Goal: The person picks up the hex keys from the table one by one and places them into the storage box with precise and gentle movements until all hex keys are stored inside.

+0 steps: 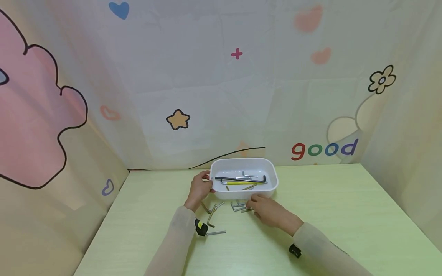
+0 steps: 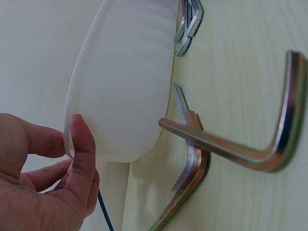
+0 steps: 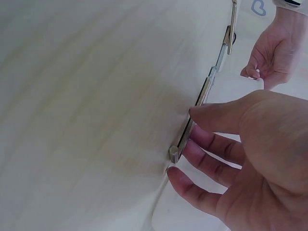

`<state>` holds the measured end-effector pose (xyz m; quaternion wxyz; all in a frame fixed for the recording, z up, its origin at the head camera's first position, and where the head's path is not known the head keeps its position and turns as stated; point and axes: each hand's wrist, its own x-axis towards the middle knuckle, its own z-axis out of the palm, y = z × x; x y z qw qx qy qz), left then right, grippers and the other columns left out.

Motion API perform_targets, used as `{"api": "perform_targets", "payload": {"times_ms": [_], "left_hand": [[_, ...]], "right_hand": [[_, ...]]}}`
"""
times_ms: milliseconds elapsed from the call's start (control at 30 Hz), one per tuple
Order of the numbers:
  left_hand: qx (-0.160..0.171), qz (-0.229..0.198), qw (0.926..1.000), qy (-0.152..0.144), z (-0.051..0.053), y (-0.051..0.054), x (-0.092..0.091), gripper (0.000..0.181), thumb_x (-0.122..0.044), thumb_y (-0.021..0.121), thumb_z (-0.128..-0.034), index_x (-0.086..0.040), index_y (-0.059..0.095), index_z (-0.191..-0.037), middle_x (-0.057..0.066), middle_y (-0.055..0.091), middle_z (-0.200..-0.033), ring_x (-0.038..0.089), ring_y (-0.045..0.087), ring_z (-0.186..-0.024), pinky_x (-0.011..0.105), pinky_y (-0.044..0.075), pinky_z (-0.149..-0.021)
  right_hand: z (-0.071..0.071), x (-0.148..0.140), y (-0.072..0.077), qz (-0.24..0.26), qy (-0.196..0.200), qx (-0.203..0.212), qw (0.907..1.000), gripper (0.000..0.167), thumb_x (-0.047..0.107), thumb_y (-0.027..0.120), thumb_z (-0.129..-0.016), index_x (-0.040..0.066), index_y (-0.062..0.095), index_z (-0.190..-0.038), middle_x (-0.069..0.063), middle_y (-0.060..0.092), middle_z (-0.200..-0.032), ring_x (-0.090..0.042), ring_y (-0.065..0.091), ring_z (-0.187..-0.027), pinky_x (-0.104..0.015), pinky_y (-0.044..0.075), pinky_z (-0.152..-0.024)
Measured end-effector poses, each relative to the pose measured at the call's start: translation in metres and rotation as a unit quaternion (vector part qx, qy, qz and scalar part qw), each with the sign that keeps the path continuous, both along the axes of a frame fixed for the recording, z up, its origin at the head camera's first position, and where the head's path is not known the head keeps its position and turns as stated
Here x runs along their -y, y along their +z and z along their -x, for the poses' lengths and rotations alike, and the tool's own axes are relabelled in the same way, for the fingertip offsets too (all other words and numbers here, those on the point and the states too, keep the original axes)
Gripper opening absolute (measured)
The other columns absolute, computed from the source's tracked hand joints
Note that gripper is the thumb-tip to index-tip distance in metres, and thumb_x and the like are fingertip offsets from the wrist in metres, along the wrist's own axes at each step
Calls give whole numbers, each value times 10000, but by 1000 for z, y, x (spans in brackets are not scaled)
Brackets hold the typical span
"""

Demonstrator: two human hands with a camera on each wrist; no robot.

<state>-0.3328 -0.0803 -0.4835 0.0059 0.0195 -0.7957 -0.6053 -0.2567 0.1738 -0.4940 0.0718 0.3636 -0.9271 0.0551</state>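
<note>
A white plastic tub (image 1: 245, 194) stands at the back of the table. My left hand (image 1: 201, 188) grips its left end, with thumb and fingers pinching the rim in the left wrist view. Just before the tub's front wall, my right hand (image 1: 267, 211) reaches down to the tabletop. In the right wrist view, its thumb and fingers close about a metal hex key (image 3: 185, 137) lying along the tub. Inside the tub lie a long black hex key (image 1: 241, 179), a yellow-sleeved one (image 1: 241, 183) and several smaller ones.
Several loose silver hex keys (image 1: 237, 207) lie between my hands. Brassy hex keys (image 1: 211, 216) overlap near my left wrist, and another silver key (image 1: 216, 232) lies nearer me. A printed curtain (image 1: 214, 96) hangs behind the table's back edge.
</note>
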Motion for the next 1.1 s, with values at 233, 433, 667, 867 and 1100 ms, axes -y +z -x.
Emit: {"api": "perform_targets", "payload": {"times_ms": [233, 433, 667, 867, 1100], "left_hand": [[-2, -26, 10000, -9, -1, 1, 0, 465, 32, 532, -882, 21, 538, -1347, 143, 534, -1067, 300, 676, -785, 229, 589, -581], [-17, -66, 10000, -1, 0, 0, 1, 462, 36, 528, -872, 23, 548, -1334, 137, 532, -1051, 179, 631, -656, 221, 582, -566], [58, -42, 10000, -28, -1, 0, 1, 486, 39, 529, -876, 23, 524, -1361, 143, 531, -1071, 325, 676, -806, 210, 575, -563], [108, 56, 9999, -25, -1, -1, 0, 478, 33, 536, -883, 15, 525, -1361, 135, 531, -1075, 171, 632, -685, 213, 575, -565], [40, -19, 10000, -59, -1, 1, 1, 475, 30, 531, -880, 21, 529, -1355, 138, 529, -1070, 231, 662, -714, 213, 576, -567]], "right_hand": [[1, -1, -1, 54, 122, -62, 9999, 209, 2, 679, -864, 131, 655, -1027, 6, 584, -955, -156, 529, -886, -317, 535, -805], [1, 1, 2, 103, 92, 119, 9998, 120, 25, 622, -914, 120, 641, -986, 11, 573, -923, -147, 503, -857, -313, 518, -791], [2, 2, 1, -135, -54, 426, 9990, 134, 15, 597, -926, 126, 609, -1002, 14, 544, -923, -141, 472, -857, -311, 508, -804], [-1, 2, 0, -311, -107, 367, 9988, 126, 70, 599, -943, 155, 597, -1037, 15, 565, -960, -153, 494, -894, -340, 498, -802], [-3, 2, 4, -354, 61, 118, 9993, 203, 7, 631, -904, 154, 591, -1038, 24, 552, -935, -140, 492, -870, -307, 505, -783]]}}
